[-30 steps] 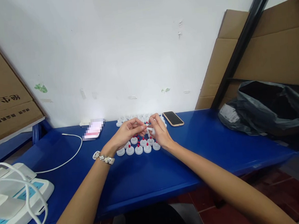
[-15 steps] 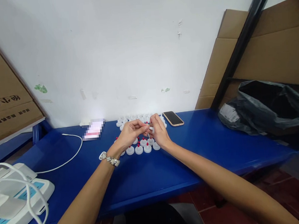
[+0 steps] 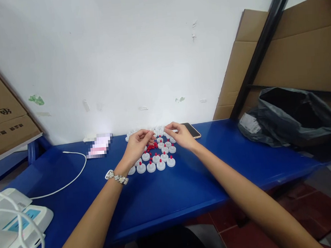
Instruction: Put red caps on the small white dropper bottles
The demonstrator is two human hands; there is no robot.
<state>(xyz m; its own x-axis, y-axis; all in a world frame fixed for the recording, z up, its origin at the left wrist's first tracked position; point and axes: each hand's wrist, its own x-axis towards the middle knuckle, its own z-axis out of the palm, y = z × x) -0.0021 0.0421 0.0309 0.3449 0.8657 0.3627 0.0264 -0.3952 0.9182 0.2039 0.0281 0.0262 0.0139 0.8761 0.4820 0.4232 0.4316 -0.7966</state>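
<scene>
Rows of white caps with red tips [image 3: 156, 161] stand on the blue table [image 3: 165, 199]. Behind them lies a small heap of loose red pieces [image 3: 153, 145], and plain white caps [image 3: 160, 130] sit by the wall. My left hand [image 3: 137, 145], with a metal watch [image 3: 116, 176] on its wrist, hovers with curled fingers just left of the red heap; what its fingertips hold is hidden. My right hand [image 3: 181, 136] reaches over the back caps, thumb and forefinger pinched on one of the plain white caps.
A phone [image 3: 194, 131] lies right of my right hand, partly covered by it. A black plastic bag [image 3: 289, 117] and cardboard sheets [image 3: 299, 54] fill the right. A white cable [image 3: 69, 175], a blurred card [image 3: 99, 147] and a white device [image 3: 16, 229] lie on the left.
My hands, which were joined on one white cap over the rows, have parted. The right hand has moved back to the plain caps. The view has shifted slightly right.
</scene>
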